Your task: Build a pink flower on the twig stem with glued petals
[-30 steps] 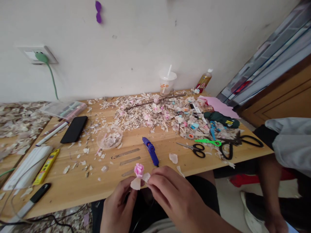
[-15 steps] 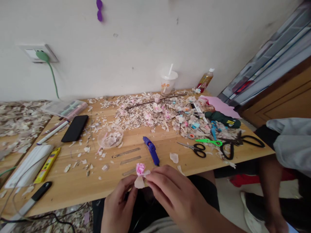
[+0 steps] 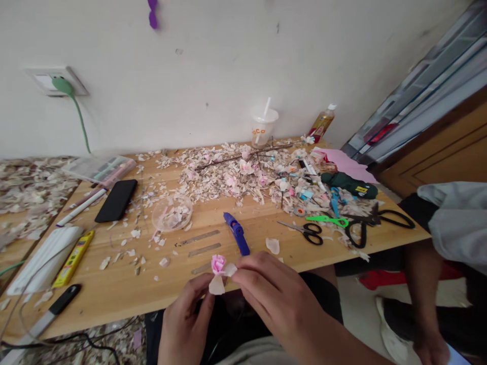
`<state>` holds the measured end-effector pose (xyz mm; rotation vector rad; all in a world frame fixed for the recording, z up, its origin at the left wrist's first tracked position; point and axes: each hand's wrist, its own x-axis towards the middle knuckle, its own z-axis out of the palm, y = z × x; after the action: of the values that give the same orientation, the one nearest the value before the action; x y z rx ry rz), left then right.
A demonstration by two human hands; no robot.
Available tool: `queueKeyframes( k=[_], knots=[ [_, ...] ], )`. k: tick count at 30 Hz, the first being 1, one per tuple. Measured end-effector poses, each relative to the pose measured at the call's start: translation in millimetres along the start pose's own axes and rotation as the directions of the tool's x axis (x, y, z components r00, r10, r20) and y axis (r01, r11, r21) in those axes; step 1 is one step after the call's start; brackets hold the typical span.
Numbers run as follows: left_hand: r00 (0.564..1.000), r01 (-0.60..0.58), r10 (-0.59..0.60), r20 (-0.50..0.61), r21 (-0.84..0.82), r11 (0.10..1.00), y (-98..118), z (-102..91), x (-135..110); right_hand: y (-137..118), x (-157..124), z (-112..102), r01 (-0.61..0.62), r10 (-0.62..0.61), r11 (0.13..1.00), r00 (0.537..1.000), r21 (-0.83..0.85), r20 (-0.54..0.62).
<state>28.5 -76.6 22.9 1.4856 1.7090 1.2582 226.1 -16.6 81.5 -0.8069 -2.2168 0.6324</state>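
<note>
A small handmade flower (image 3: 218,264) with a pink centre and pale outer petals is held over the table's front edge. My left hand (image 3: 187,317) is closed, pinching it from below at its base, where the fingers hide the stem. My right hand (image 3: 283,299) is closed too, its fingertips on a pale petal (image 3: 230,270) at the flower's right side. Just beyond my right hand a blue hot glue gun (image 3: 236,234) lies on the wooden table (image 3: 129,299). One loose pale petal (image 3: 272,246) rests to its right.
Black scissors (image 3: 310,233), green scissors (image 3: 329,221) and larger black-handled shears (image 3: 361,228) lie at right. Shavings (image 3: 216,185) spread across the back, with a twig on them. At left are a phone (image 3: 116,201), a yellow box (image 3: 74,258) and a clear dish (image 3: 172,215). Another person (image 3: 429,304) sits at right.
My right fingertips have shifted slightly right and up, and more of the pale petal at the flower's right side shows. My left hand stays nearly still.
</note>
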Motion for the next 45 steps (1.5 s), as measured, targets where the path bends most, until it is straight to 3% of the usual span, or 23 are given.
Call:
queueKeyframes(
  k=[8, 15, 23, 31, 39, 45],
  knots=[
    [0.997, -0.072, 0.073, -0.033, 0.043, 0.996, -8.3, 0.4, -0.9, -0.8, 7.2, 5.8, 0.021, -0.019, 1.000, 0.996, 0.023, -0.084],
    [0.996, -0.079, 0.080, -0.043, 0.024, 0.997, -2.1, 1.8, 2.0, -2.1, 7.2, 2.9, -0.042, 0.045, 0.995, 0.998, 0.085, -0.032],
    [1.000, -0.010, 0.010, -0.018, 0.008, 1.000, -7.0, 1.4, -1.8, 2.0, 4.5, -1.5, -0.082, 0.074, 0.989, 0.995, 0.122, 0.071],
    [0.999, 0.031, -0.032, 0.014, 0.027, 0.999, -7.0, 1.5, -2.0, -1.4, 8.9, 1.4, -0.041, 0.048, 0.995, 0.997, 0.095, -0.066],
    [1.000, 0.001, -0.001, 0.009, 0.036, 0.999, -8.3, 1.0, -4.8, -5.8, 7.6, 4.2, -0.087, 0.103, 0.985, 0.989, 0.150, -0.102],
    [0.998, 0.020, -0.023, 0.052, 0.048, 0.999, -16.7, -0.7, -9.1, -8.0, 8.3, 12.4, -0.189, 0.237, 0.946, 0.958, 0.264, -0.162]
  ],
)
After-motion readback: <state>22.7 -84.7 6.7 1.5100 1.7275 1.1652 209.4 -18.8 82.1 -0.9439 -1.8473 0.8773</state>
